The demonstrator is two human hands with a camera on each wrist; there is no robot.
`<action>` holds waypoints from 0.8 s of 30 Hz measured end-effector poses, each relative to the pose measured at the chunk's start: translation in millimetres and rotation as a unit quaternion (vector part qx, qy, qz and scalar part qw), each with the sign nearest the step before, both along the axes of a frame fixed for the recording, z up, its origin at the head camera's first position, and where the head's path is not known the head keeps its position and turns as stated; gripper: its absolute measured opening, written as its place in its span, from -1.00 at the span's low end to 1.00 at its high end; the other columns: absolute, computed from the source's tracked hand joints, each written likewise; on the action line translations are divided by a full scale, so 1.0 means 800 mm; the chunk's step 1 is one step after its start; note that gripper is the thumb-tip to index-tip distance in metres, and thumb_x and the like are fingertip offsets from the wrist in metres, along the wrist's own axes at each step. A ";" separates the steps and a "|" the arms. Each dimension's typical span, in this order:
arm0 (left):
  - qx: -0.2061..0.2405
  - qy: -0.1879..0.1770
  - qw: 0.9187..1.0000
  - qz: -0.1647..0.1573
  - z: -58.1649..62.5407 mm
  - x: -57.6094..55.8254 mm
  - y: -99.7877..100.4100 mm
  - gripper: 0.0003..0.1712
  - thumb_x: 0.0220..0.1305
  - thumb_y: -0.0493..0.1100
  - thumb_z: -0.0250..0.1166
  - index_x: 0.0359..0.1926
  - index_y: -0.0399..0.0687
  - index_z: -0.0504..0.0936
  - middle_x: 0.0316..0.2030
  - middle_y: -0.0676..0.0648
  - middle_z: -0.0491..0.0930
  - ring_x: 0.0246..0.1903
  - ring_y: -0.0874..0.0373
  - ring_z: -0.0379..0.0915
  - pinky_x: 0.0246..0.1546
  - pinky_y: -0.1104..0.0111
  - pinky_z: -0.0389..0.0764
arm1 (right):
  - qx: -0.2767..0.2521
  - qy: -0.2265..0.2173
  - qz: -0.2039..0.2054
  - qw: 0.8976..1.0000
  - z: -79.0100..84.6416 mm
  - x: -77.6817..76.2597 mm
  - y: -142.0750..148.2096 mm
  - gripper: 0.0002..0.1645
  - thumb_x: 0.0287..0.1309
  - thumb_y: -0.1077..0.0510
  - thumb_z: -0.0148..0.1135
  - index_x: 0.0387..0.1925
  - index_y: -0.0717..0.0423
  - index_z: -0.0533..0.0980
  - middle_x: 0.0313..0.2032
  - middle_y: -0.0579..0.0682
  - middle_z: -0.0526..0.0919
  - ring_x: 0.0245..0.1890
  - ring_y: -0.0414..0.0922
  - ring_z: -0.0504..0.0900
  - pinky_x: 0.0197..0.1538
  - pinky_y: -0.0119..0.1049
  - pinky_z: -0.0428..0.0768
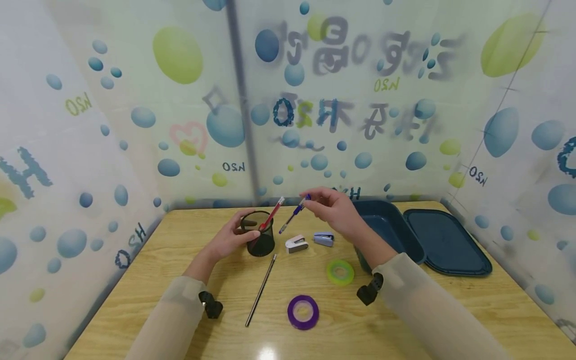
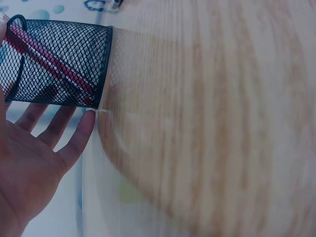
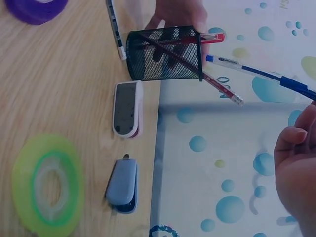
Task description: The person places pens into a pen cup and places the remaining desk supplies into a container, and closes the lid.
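Note:
My left hand [image 1: 225, 241] holds a black mesh pen cup [image 1: 263, 246] upright on the table, its thumb across the near side and fingers round the far side. Inside the cup lean a red pencil [image 3: 223, 89], its eraser end up, and a red-capped pen [image 3: 213, 37]. Above and right of the cup, my right hand [image 1: 335, 210] pinches a blue ballpoint pen [image 1: 294, 215] by its upper end. That pen slants down toward the cup, and its lower end is outside the rim. Below the cup lies a dark striped pencil [image 1: 261, 291].
A white stapler [image 1: 297, 244] and a blue stapler [image 1: 324, 239] sit right of the cup. Nearer lie a yellow-green tape roll [image 1: 333, 280] and a purple tape roll [image 1: 291, 316]. A dark blue bin [image 1: 416, 252] and its lid [image 1: 450, 242] stand at right. Printed curtains enclose the table.

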State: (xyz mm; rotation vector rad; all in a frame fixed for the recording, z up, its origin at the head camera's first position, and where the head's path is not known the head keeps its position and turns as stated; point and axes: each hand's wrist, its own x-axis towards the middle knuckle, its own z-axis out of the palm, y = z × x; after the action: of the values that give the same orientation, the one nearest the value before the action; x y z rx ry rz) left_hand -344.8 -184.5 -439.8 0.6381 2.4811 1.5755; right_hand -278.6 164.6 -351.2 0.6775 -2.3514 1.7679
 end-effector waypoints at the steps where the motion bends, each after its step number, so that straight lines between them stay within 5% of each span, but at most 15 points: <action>1: 0.000 -0.001 1.000 0.002 0.000 0.000 0.000 -0.15 0.57 -0.03 0.39 0.70 0.17 0.19 0.46 -0.34 0.46 0.40 -0.42 0.51 0.26 0.03 0.63 | -0.005 0.004 0.000 1.000 0.001 -0.002 -0.003 -0.68 0.60 -0.04 0.31 0.26 -0.18 0.71 -0.19 0.05 0.59 -0.30 -0.01 0.49 -0.28 -0.28 0.49; 12: -0.001 0.001 1.000 -0.003 0.000 -0.002 0.001 -0.13 0.57 -0.03 0.39 0.72 0.12 0.17 0.47 -0.33 0.44 0.41 -0.43 0.49 0.32 -0.06 0.59 | -0.024 0.011 -0.022 0.999 0.001 -0.024 -0.030 -0.64 0.60 0.01 0.31 0.30 -0.08 0.70 -0.02 -0.05 0.65 -0.25 -0.03 0.57 -0.20 -0.28 0.55; 24: 0.000 0.000 1.000 -0.005 -0.001 -0.003 -0.002 -0.10 0.58 -0.02 0.38 0.73 0.07 0.14 0.48 -0.34 0.42 0.40 -0.42 0.50 0.30 -0.03 0.61 | -0.030 0.000 -0.019 0.999 -0.026 -0.039 -0.060 -0.64 0.59 0.07 0.33 0.28 0.05 0.70 -0.15 -0.04 0.67 -0.26 0.07 0.63 -0.24 -0.29 0.58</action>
State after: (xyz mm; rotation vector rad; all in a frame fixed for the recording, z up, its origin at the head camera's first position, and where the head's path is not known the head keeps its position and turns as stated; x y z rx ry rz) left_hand -346.9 -186.0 -440.5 0.6489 2.4729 1.5729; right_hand -309.8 116.7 -372.3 0.6203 -2.2844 1.8153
